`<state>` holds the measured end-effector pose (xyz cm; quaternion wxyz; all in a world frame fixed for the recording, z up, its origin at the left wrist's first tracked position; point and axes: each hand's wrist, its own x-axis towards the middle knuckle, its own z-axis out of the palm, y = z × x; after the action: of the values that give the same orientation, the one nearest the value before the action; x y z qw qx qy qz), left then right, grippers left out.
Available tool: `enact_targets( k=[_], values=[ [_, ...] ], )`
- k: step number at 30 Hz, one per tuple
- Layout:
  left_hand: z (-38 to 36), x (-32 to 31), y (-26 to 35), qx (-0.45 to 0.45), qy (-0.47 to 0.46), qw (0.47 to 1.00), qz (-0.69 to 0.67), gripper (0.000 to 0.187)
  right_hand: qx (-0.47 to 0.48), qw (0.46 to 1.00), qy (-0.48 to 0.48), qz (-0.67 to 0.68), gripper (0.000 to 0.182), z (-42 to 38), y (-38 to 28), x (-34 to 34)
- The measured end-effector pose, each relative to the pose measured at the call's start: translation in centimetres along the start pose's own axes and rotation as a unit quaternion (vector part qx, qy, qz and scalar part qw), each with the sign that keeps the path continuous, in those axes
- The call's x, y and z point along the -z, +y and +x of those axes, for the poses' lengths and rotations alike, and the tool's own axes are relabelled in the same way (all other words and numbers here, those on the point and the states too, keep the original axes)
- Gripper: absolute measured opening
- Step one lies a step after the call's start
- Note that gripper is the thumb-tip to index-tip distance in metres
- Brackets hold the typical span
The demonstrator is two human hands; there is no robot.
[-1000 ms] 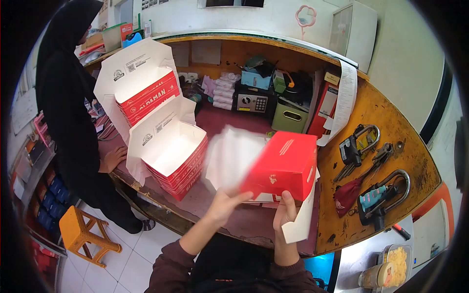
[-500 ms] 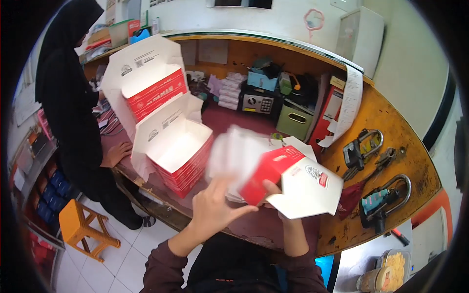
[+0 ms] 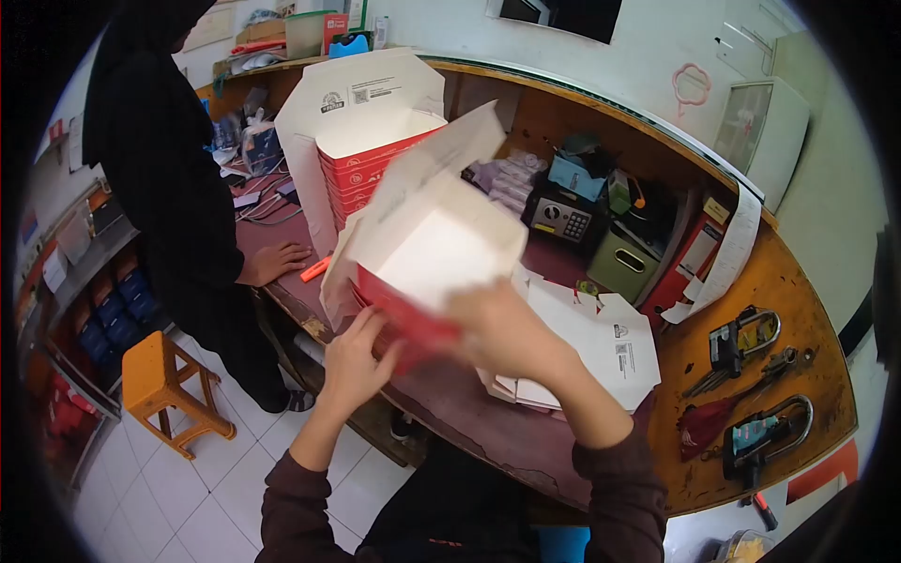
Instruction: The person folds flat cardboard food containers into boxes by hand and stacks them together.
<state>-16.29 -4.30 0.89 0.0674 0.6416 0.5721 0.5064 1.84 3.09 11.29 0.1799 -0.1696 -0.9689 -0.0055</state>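
An open red and white box point(image 3: 441, 253), blurred by motion, is tilted over the nearer box stack, its white inside facing up. My right hand point(image 3: 502, 328) grips its right front side, fingers smeared. Beneath its left front corner, my left hand point(image 3: 358, 361) has its fingers and thumb apart, touching or very near the red side. Behind it stands a tall stack of nested red boxes point(image 3: 352, 178) with raised white lids. Flat white and red box blanks point(image 3: 591, 342) lie on the dark red desk point(image 3: 450, 422) to the right.
A person in black point(image 3: 160, 159) stands at left, one hand point(image 3: 277, 263) on the desk near an orange cutter point(image 3: 315, 269). An orange stool point(image 3: 155, 385) is on the floor. Toward the back are a safe point(image 3: 558, 220) and green box point(image 3: 621, 263); padlocks point(image 3: 741, 340) lie at right.
The box has moved left from above the blanks to the nearer stack, and its inside now shows. Both hands have shifted with it, and the camera view has turned left.
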Motion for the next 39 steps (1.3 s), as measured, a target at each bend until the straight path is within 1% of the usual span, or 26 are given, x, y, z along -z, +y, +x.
enact_targets(
  k=[2,3,5,6,8,9,11,14,17,19,20,21,23,24,25,26,27,28,30,31,33,34,35,36,37,39],
  values=[
    [0.1,0.1,-2.3,-0.092,0.056,0.977,0.184,0.016,0.037,0.995,-0.01,0.089,0.021,2.8,0.6,-1.0],
    [0.3,0.2,-2.8,-0.09,0.058,0.977,0.186,0.016,0.04,0.995,-0.011,0.09,0.021,3.9,0.6,-1.0],
    [0.6,0.5,-3.5,-0.148,0.064,0.962,0.22,0.009,-0.024,0.994,-0.066,0.087,0.029,5.6,0.7,-1.2],
    [0.8,0.5,-3.8,-0.146,0.065,0.962,0.221,0.009,-0.039,0.992,-0.088,0.081,0.032,6.3,1.0,-1.3],
    [1.3,0.4,-4.3,-0.214,0.077,0.955,0.192,0.007,-0.048,0.991,-0.1,0.073,0.032,6.7,1.8,-2.2],
    [1.5,0.4,-4.5,-0.212,0.078,0.955,0.191,0.007,-0.058,0.99,-0.11,0.065,0.032,6.8,2.1,-2.6],
    [1.7,0.6,-4.8,-0.235,0.014,0.953,0.193,0.017,-0.074,0.99,-0.111,0.052,0.031,6.7,1.4,-2.9],
    [2.5,1.3,-5.3,-0.258,-0.029,0.95,0.173,0.016,-0.062,0.993,-0.101,0.0,0.026,6.5,0.8,-3.9],
    [3.0,1.5,-5.4,-0.264,-0.037,0.952,0.147,0.015,-0.061,0.989,-0.122,-0.049,0.022,6.7,0.6,-4.8],
    [2.7,1.2,-5.1,-0.24,-0.037,0.959,0.144,0.015,-0.024,0.978,-0.181,-0.102,0.022,7.0,0.7,-4.9],
    [2.6,1.1,-4.9,-0.222,-0.034,0.965,0.139,0.016,-0.03,0.963,-0.254,-0.078,0.022,7.6,0.5,-3.3],
    [2.5,0.8,-4.6,-0.219,-0.034,0.965,0.142,0.016,-0.026,0.964,-0.255,-0.076,0.022,8.5,0.9,-3.5],
    [2.2,0.3,-4.2,-0.242,0.008,0.959,0.15,0.017,-0.058,0.976,-0.212,0.007,0.02,9.6,1.5,-4.3],
    [2.1,0.4,-4.0,-0.246,-0.017,0.957,0.15,0.022,-0.056,0.976,-0.212,0.007,0.02,9.8,1.3,-4.8],
    [2.0,0.4,-4.1,-0.247,-0.017,0.957,0.151,0.022,-0.038,0.982,-0.177,-0.055,0.017,10.2,0.8,-5.4],
    [1.9,0.2,-4.6,-0.212,0.0,0.954,0.21,0.024,-0.021,0.983,-0.14,-0.116,0.015,10.4,0.4,-5.7],
    [1.9,0.1,-5.2,-0.177,0.018,0.947,0.268,0.027,-0.022,0.984,-0.138,-0.115,0.015,10.3,0.1,-5.7],
    [1.9,0.0,-6.3,-0.178,0.015,0.946,0.269,0.027,-0.031,0.987,-0.106,-0.117,0.014,10.1,-0.3,-5.7],
    [2.1,-0.2,-8.3,-0.08,0.042,0.93,0.355,0.028,-0.042,0.989,-0.075,-0.116,0.013,9.8,-0.7,-6.1],
    [2.1,-0.3,-8.2,-0.082,0.039,0.93,0.355,0.028,-0.033,0.991,-0.065,-0.115,0.013,9.9,-0.7,-6.5],
    [2.1,-0.9,-7.8,-0.107,0.101,0.919,0.367,0.026,-0.032,0.991,-0.054,-0.115,0.013,9.8,-0.4,-7.7],
    [2.1,-0.5,-7.2,-0.079,0.066,0.926,0.362,0.026,-0.019,0.992,-0.084,-0.096,0.013,10.1,0.2,-8.4],
    [2.3,-0.3,-6.9,-0.088,0.065,0.927,0.36,0.026,-0.007,0.991,-0.112,-0.077,0.014,10.4,0.4,-7.9],
    [2.4,-0.1,-6.7,-0.113,0.086,0.922,0.36,0.028,0.024,0.962,-0.262,-0.077,0.025,11.5,1.6,-6.8],
    [2.2,0.0,-6.6,-0.135,0.107,0.917,0.361,0.03,0.02,0.962,-0.26,-0.078,0.025,12.0,3.0,-6.0],
    [1.4,-0.5,-6.2,-0.112,0.105,0.929,0.337,0.031,-0.029,0.945,-0.282,0.164,0.037,12.0,6.6,-5.0]
  ],
)
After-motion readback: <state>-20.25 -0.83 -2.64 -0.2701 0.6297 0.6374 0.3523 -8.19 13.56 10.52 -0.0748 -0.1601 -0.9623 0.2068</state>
